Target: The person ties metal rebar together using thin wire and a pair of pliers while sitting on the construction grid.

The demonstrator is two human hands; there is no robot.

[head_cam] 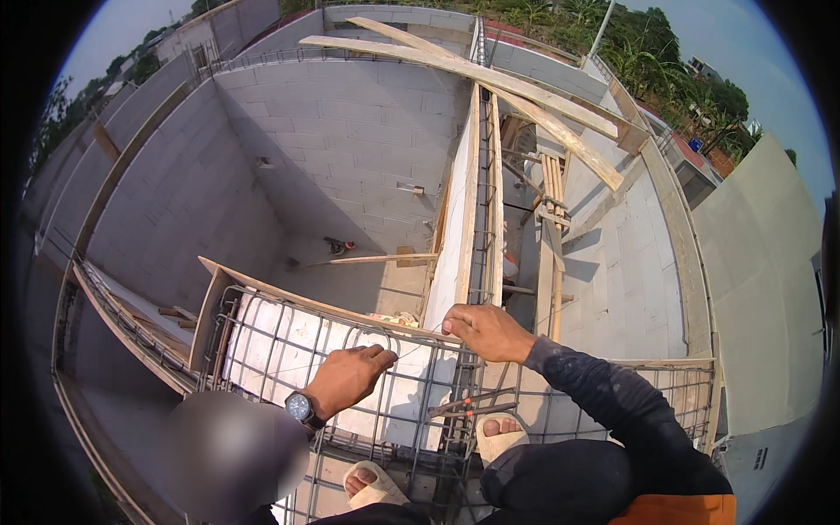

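My left hand [354, 377], with a watch [300, 407] on its wrist, is over the steel rebar mesh [279, 338], its fingers curled on a thin tie wire [415, 352]. The wire runs up to my right hand [489, 331], whose thumb and forefinger pinch it near the edge of a formwork board [315, 303]. Below my right hand, a pair of pincers [472, 401] with dark handles lies across the bars. White panels [335, 354] lie under the mesh.
My sandalled feet [374, 485] stand on the mesh. Ahead, a beam cage [485, 197] runs between boards, with two loose planks [459, 65] across its far end. Block walls [341, 131] drop to a deep floor [354, 289] holding a plank. Scaffold timbers [551, 190] stand right.
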